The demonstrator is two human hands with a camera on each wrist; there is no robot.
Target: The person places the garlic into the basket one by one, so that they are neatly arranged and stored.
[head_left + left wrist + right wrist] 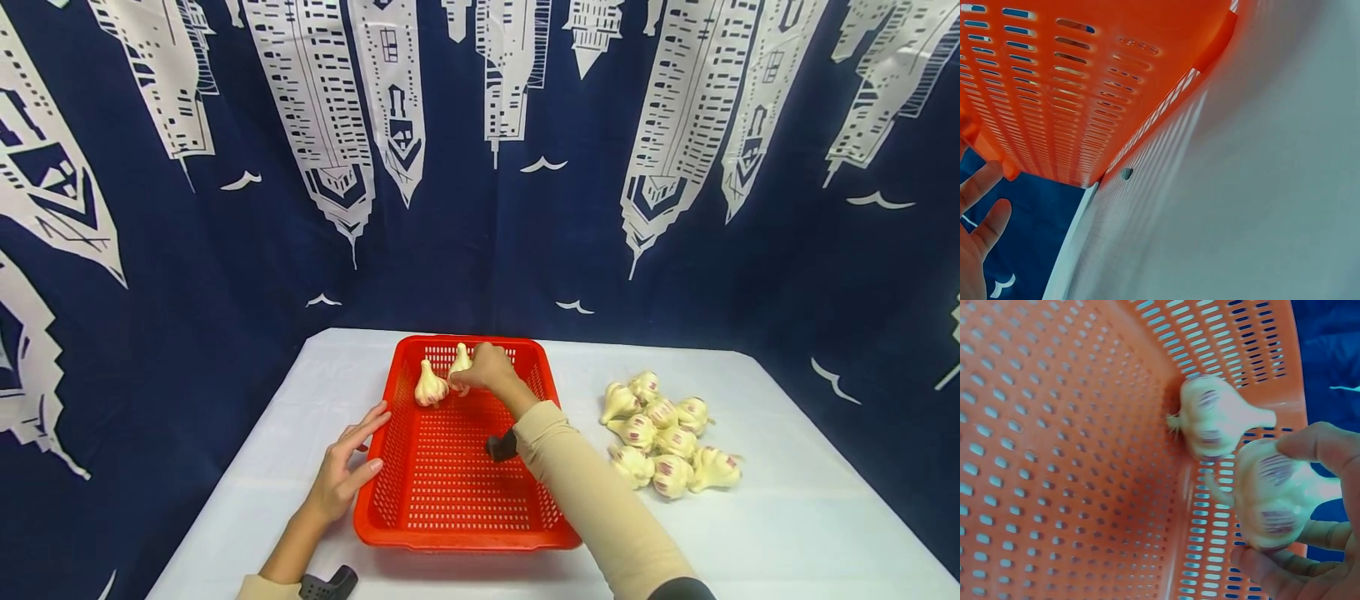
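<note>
Inside the far end of a red plastic basket (pixel 465 533), my right hand (pixel 489 368) grips a garlic bulb (pixel 1272 494) between thumb and fingers. Beside it, a second garlic bulb (pixel 430 385) rests in the basket's far left corner, its stem pointing up. In the right wrist view this second bulb (pixel 1210 419) lies against the basket's end wall, close to the held one. My left hand (pixel 336 477) touches the basket's left rim with its fingers extended. In the left wrist view, fingers of the left hand (pixel 985 212) show beside the basket's perforated outer wall (pixel 1054 81).
A pile of several garlic bulbs (pixel 667 437) lies on the white table (pixel 795 500) to the right of the basket. Behind the table hangs a dark blue cloth (pixel 465 267) printed with white buildings. A black wrist device (pixel 501 447) shows under the right sleeve.
</note>
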